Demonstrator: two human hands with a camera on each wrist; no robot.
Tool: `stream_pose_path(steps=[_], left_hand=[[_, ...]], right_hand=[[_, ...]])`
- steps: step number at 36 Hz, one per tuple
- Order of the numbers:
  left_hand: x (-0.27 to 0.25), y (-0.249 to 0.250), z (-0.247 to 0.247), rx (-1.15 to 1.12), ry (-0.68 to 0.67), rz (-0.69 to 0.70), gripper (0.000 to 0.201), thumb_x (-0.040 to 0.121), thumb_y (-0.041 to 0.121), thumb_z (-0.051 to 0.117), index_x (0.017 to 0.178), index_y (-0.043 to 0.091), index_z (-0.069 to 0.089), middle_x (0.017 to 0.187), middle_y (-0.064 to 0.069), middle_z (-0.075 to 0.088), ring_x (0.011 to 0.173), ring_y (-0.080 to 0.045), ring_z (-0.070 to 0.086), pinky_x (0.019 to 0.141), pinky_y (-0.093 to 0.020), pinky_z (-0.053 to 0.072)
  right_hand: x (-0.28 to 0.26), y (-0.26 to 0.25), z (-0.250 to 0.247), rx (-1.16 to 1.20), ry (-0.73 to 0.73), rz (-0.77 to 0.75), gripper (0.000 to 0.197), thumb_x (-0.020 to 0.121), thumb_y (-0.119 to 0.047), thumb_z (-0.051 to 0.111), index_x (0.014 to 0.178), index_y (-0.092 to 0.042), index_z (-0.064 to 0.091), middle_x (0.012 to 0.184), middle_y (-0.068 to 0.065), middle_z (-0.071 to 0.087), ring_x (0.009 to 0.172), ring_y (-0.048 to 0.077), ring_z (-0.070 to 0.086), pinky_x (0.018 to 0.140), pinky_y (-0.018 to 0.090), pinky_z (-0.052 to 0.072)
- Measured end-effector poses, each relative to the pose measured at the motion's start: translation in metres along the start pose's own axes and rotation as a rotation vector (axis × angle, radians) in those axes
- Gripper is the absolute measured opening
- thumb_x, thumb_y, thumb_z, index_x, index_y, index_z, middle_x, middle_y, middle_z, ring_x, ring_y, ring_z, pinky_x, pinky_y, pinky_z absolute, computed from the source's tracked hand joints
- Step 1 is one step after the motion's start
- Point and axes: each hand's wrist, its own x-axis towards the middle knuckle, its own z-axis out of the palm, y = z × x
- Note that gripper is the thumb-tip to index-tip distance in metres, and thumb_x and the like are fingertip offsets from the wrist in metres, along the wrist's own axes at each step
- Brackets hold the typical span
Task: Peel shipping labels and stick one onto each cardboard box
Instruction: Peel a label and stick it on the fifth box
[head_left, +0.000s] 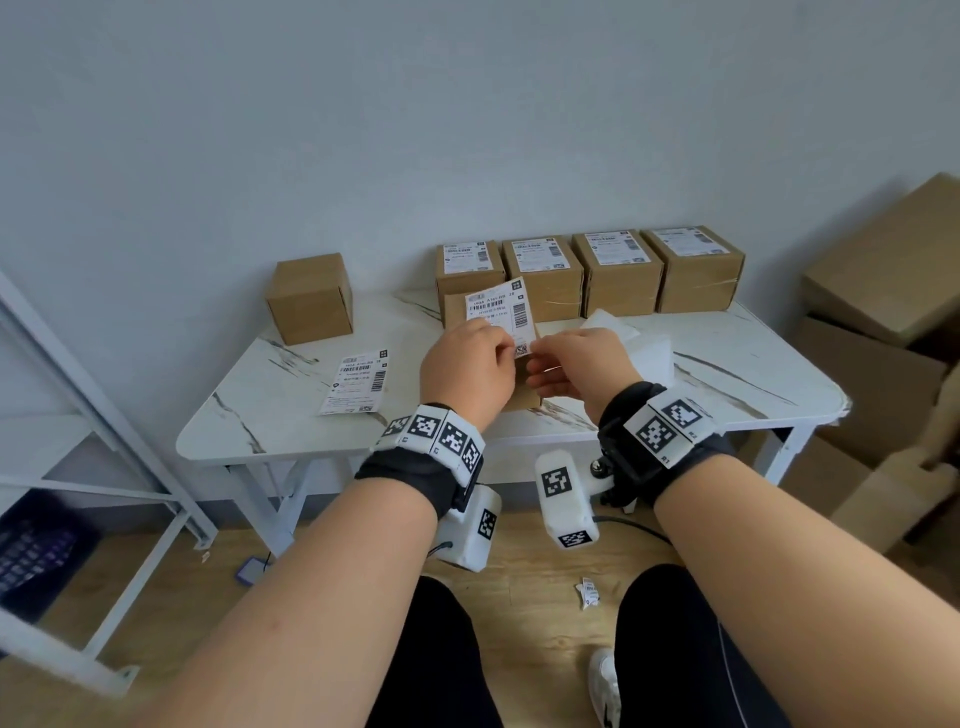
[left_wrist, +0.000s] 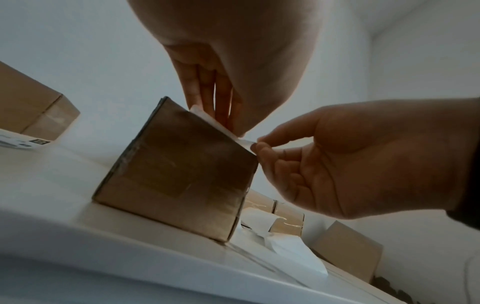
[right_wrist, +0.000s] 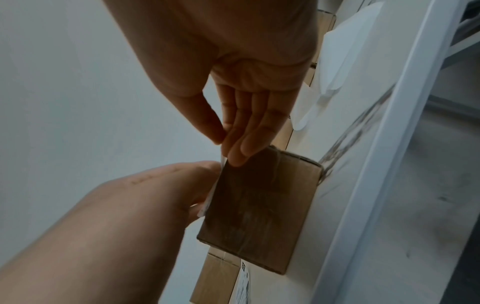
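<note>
A brown cardboard box (head_left: 527, 397) (left_wrist: 176, 174) (right_wrist: 259, 205) stands on the white marble-pattern table (head_left: 727, 364), mostly hidden behind my hands in the head view. A white shipping label (head_left: 501, 312) (left_wrist: 221, 123) with barcodes slopes over its top, far end raised. My left hand (head_left: 506, 353) (left_wrist: 223, 121) (right_wrist: 207, 185) pinches the label's near edge on the left. My right hand (head_left: 537, 358) (left_wrist: 259, 144) (right_wrist: 226, 148) pinches its near right corner between thumb and forefinger. Whether the label touches the box top I cannot tell.
Several labelled boxes (head_left: 618, 270) line the back of the table. One unlabelled box (head_left: 310, 299) stands at the left, and a loose label (head_left: 358, 382) lies flat near it. White backing sheets (head_left: 628, 338) lie right of my hands. Large cartons (head_left: 883, 270) are stacked at right; a white rack (head_left: 104, 415) stands left.
</note>
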Motion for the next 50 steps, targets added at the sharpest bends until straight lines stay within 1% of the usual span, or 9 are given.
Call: stream_pose_path(steps=[4, 10, 14, 20, 28, 34, 39, 44, 50], left_hand=[[0.002, -0.002, -0.002, -0.008, -0.017, -0.006, 0.018, 0.089, 0.029, 0.057, 0.096, 0.023, 0.073, 0.103, 0.006, 0.066, 0.097, -0.015, 0.057, 0.074, -0.025, 0.042], [0.004, -0.004, -0.003, -0.038, -0.042, -0.043, 0.017, 0.086, 0.034, 0.062, 0.096, 0.025, 0.073, 0.105, 0.007, 0.066, 0.099, -0.015, 0.058, 0.08, -0.026, 0.046], [0.006, -0.004, -0.002, -0.051, -0.048, -0.057, 0.019, 0.084, 0.037, 0.064, 0.096, 0.026, 0.074, 0.105, 0.007, 0.067, 0.099, -0.015, 0.059, 0.082, -0.028, 0.047], [0.006, -0.004, 0.0, -0.026, -0.037, -0.058, 0.019, 0.084, 0.04, 0.064, 0.092, 0.027, 0.074, 0.103, 0.008, 0.066, 0.097, -0.015, 0.058, 0.075, -0.025, 0.043], [0.005, -0.004, 0.001, -0.047, -0.029, -0.049, 0.018, 0.086, 0.038, 0.063, 0.091, 0.025, 0.074, 0.102, 0.006, 0.067, 0.094, -0.015, 0.059, 0.074, -0.028, 0.047], [0.003, -0.003, 0.0, -0.084, -0.016, -0.056, 0.018, 0.087, 0.038, 0.062, 0.084, 0.026, 0.075, 0.095, 0.007, 0.068, 0.088, -0.014, 0.06, 0.073, -0.03, 0.05], [0.002, -0.004, -0.002, -0.102, -0.016, -0.056, 0.019, 0.089, 0.038, 0.06, 0.083, 0.026, 0.074, 0.094, 0.008, 0.069, 0.086, -0.013, 0.06, 0.074, -0.031, 0.05], [0.002, -0.003, -0.005, -0.105, -0.006, -0.045, 0.024, 0.091, 0.037, 0.058, 0.083, 0.022, 0.074, 0.091, 0.006, 0.069, 0.083, -0.014, 0.06, 0.071, -0.032, 0.049], [0.0, -0.001, -0.006, -0.118, 0.012, -0.063, 0.025, 0.091, 0.036, 0.057, 0.082, 0.02, 0.073, 0.086, 0.003, 0.07, 0.079, -0.017, 0.061, 0.069, -0.034, 0.05]], right_hand=[[0.0, 0.0, 0.001, 0.01, 0.007, 0.02, 0.009, 0.088, 0.0, 0.055, 0.082, 0.003, 0.06, 0.066, 0.015, 0.063, 0.05, 0.024, 0.061, 0.048, 0.028, 0.053], [0.002, 0.002, 0.003, -0.016, 0.033, -0.004, 0.012, 0.086, -0.002, 0.055, 0.077, 0.001, 0.063, 0.064, 0.013, 0.063, 0.052, 0.023, 0.061, 0.053, 0.029, 0.054], [0.004, 0.002, 0.002, -0.034, 0.039, -0.009, 0.01, 0.085, -0.004, 0.056, 0.08, 0.001, 0.063, 0.062, 0.013, 0.061, 0.052, 0.024, 0.061, 0.053, 0.03, 0.054], [0.003, 0.001, 0.001, -0.018, 0.027, 0.012, 0.01, 0.084, -0.002, 0.057, 0.077, 0.001, 0.063, 0.06, 0.012, 0.058, 0.052, 0.023, 0.06, 0.054, 0.029, 0.053], [0.003, 0.001, 0.0, 0.008, 0.036, 0.044, 0.009, 0.082, -0.002, 0.058, 0.075, -0.001, 0.063, 0.062, 0.012, 0.059, 0.053, 0.023, 0.06, 0.057, 0.031, 0.053], [0.004, 0.0, -0.005, 0.039, -0.013, 0.106, 0.008, 0.082, -0.003, 0.06, 0.088, 0.0, 0.064, 0.067, 0.009, 0.066, 0.053, 0.019, 0.061, 0.053, 0.025, 0.054], [0.004, 0.001, -0.008, 0.098, -0.049, 0.105, 0.008, 0.084, -0.003, 0.06, 0.088, 0.001, 0.065, 0.071, 0.011, 0.069, 0.056, 0.019, 0.064, 0.061, 0.026, 0.057], [0.004, 0.0, -0.008, 0.143, -0.066, 0.124, 0.01, 0.086, -0.003, 0.059, 0.092, 0.002, 0.065, 0.071, 0.009, 0.069, 0.055, 0.017, 0.065, 0.056, 0.023, 0.057], [0.006, -0.001, -0.005, 0.166, -0.069, 0.123, 0.007, 0.088, -0.006, 0.059, 0.088, -0.002, 0.065, 0.069, 0.007, 0.068, 0.053, 0.015, 0.064, 0.053, 0.021, 0.057]])
